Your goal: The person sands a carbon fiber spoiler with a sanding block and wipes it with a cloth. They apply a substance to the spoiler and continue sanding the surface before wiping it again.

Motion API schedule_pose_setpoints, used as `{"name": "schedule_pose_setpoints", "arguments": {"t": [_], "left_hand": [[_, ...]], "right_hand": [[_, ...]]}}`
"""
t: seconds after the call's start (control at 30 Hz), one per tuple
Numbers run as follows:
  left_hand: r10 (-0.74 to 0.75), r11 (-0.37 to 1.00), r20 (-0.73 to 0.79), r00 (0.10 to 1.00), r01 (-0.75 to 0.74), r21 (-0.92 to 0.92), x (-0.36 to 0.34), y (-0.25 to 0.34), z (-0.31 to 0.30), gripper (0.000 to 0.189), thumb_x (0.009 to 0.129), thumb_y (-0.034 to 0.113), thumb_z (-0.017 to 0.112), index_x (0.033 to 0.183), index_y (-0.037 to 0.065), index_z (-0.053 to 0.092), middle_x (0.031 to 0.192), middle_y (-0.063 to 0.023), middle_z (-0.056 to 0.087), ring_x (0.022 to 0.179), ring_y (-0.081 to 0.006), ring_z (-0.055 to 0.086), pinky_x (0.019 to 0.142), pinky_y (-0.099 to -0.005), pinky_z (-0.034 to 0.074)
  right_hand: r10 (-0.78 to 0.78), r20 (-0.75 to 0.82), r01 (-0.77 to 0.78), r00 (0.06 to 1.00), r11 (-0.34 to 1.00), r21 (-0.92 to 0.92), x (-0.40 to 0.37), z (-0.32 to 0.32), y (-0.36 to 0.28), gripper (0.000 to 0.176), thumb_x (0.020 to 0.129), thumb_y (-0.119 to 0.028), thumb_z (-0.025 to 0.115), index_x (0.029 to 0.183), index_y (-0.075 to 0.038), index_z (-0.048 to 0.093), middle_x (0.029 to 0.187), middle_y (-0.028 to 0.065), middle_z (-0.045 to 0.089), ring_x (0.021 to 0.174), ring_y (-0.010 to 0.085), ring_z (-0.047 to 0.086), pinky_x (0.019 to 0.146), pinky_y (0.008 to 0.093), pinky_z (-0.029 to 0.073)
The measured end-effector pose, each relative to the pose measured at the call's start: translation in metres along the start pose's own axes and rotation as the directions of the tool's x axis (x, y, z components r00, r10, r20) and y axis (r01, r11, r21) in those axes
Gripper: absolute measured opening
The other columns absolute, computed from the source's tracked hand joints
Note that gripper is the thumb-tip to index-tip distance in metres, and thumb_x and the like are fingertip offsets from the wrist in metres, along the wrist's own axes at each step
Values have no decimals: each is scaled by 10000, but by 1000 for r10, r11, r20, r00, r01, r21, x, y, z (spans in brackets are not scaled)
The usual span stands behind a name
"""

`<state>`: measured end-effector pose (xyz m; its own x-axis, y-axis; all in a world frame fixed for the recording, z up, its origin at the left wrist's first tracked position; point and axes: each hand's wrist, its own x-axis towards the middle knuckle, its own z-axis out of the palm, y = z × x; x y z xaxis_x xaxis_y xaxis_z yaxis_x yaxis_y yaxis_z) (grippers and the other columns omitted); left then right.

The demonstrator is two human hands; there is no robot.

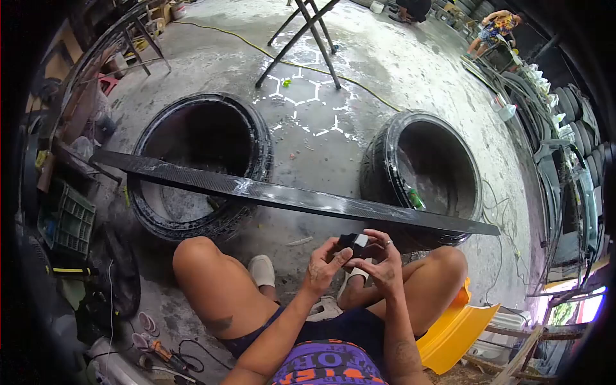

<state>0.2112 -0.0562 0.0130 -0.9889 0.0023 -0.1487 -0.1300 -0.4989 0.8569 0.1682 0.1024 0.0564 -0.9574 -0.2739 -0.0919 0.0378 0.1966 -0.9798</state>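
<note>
while hands [323, 264] [385, 262] hold block [354, 242], panel [301, 199] ends overhang tires [260, 151] [378, 160] (gap between).

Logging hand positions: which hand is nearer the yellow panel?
Right: the right hand is ahead and left of the yellow panel; the left hand lies farther left.

Small black object [353, 243], one side pale

The left forearm [283, 326] and right forearm [400, 327] are slanting forward between 2 spread, bent knees [197, 253]. The left hand [322, 265] is showing curled fingers, its thumb pointing rightward; the right hand [385, 265] is facing it closely, its fingers arching and its thumb pointing leftward.
</note>
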Motion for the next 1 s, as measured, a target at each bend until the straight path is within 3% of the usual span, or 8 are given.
{"name": "schedule_pose_setpoints", "arguments": {"t": [0.27, 0.37, 0.47, 0.53, 0.67, 0.77, 0.87, 1.0], "left_hand": [[-74, 997, -36, 997, 74, 2, 13, -3, 9, 424, 963, 345, 662, 1217, 14, 591, 1069, -64, 661, 952, -107, 603, 814, -253, 496], [16, 993, -249, 969, 13, 115, 22, -25, -13, 445, 958, 384, 661, 1200, 18, 589, 1034, -45, 650, 929, -103, 581, 803, -253, 482], [-13, 989, -316, 949, 59, 138, 25, -50, -38, 461, 958, 409, 654, 1192, 18, 588, 1010, -28, 632, 919, -102, 554, 833, -254, 454], [-87, 981, -311, 946, 135, 136, 24, -49, -39, 465, 959, 408, 653, 1197, 14, 587, 1021, -31, 631, 917, -104, 555, 842, -248, 447], [-144, 983, -298, 944, 172, 70, 29, -65, -48, 467, 965, 397, 647, 1207, 3, 585, 1014, -43, 621, 885, -124, 583, 802, -267, 500], [-183, 976, -296, 937, 209, 57, 33, -67, -43, 446, 969, 389, 641, 1197, 9, 593, 998, -47, 617, 868, -131, 594, 774, -282, 526], [-165, 968, -315, 935, 214, 128, 32, -62, -36, 411, 975, 379, 633, 1179, 23, 609, 988, -52, 619, 858, -134, 597, 763, -287, 531], [-77, 855, -195, 978, 165, 491, 36, -60, -17, 351, 986, 336, 608, 1166, 36, 629, 1006, -65, 651, 914, -152, 603, 837, -294, 486]], "right_hand": [[-32, 21, 35, 999, 981, -189, 7, -10, 4, 741, 658, -210, 931, 1265, -33, 545, 997, 74, 633, 844, 138, 646, 757, 282, 549], [-172, 5, 164, 985, 932, -323, 13, -34, -24, 714, 661, -170, 920, 1267, -62, 557, 1081, 77, 642, 964, 179, 632, 837, 310, 536], [-416, -381, 353, 826, 908, -226, -9, -131, -62, 467, 820, -23, 726, 1255, -26, 554, 1119, 83, 624, 1009, 171, 610, 883, 311, 511], [-373, -587, 226, 718, 923, -311, -36, -198, -45, 342, 945, -76, 622, 1268, 1, 539, 1114, 75, 608, 1022, 161, 585, 927, 292, 466], [-31, -777, -219, 628, 952, -215, -114, -289, 90, 247, 994, -271, 619, 912, -38, 599, 798, 10, 562, 700, 98, 501, 659, 244, 430], [305, -758, -463, 577, 886, 4, -174, -284, 201, 278, 998, -311, 595, 854, -75, 625, 767, 21, 607, 612, 105, 528, 605, 251, 429], [629, -552, -400, 548, 776, 488, -168, -221, 212, 250, 1012, -253, 542, 923, -56, 668, 824, 40, 664, 715, 143, 614, 686, 262, 487], [741, -321, -305, 590, 572, 761, -127, -172, 253, 240, 1009, -237, 535, 950, -50, 674, 863, 53, 675, 762, 157, 627, 722, 276, 499]]}}
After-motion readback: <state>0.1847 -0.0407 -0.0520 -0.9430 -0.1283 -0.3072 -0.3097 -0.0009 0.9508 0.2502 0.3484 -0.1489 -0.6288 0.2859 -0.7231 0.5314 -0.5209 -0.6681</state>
